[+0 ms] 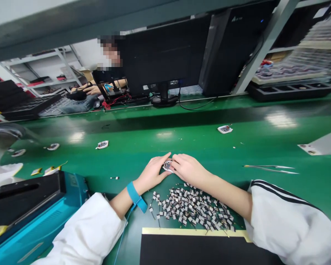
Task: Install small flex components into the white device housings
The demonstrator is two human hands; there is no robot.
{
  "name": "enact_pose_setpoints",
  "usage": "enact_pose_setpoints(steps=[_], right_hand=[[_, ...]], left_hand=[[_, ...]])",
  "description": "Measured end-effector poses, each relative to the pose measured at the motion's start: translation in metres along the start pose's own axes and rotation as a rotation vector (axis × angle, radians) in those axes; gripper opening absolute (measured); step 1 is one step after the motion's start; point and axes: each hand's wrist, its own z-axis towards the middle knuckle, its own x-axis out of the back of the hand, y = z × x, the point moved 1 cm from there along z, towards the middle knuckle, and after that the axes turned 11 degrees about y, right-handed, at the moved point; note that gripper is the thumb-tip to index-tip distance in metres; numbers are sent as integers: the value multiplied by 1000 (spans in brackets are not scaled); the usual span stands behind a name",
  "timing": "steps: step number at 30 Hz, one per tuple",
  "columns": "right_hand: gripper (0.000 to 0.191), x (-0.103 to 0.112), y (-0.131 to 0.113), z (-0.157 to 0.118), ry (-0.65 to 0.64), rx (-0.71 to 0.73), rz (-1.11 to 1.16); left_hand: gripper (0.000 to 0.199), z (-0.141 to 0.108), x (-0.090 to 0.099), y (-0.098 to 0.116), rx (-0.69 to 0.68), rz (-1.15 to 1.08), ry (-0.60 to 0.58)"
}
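Observation:
A small white-rimmed casing with a circuit board inside is held between my two hands over the green work surface. My left hand, with a blue wrist strap at its wrist, grips the casing from the left between thumb and fingers. From the right, my right hand has its bent fingers closed on the casing, hiding part of it. Just below the hands lies a heap of small silvery square components with short dark leads. One such component lies apart on the left.
Similar white casings lie along the green bench. Tweezers rest at right. A black mat with a yellow edge is in front, and a blue and black box at left. Behind stands a monitor; a co-worker's hands show beyond.

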Motion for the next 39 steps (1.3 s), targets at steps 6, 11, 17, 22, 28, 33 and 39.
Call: enact_pose_setpoints(steps=[6,11,17,22,28,33,39], right_hand=[[4,5,-2,1,42,-1,-43],[12,10,0,1,119,77,-49],[20,9,-2,1,211,96,5],[16,1,0,-1,95,-80,165],[7,12,-3,2,-75,-81,122],[7,13,-6,7,-113,-106,123],[4,8,-3,2,122,-300,346]], left_hand=[[69,-2,0,6,98,-199,33],[73,-3,-1,8,201,-405,23],[75,-4,-2,9,231,-512,8],[75,-4,-2,11,237,-486,28],[67,-6,-3,8,218,-370,105],[59,-6,-2,7,199,-294,128],[61,-6,-2,16,255,-484,176]])
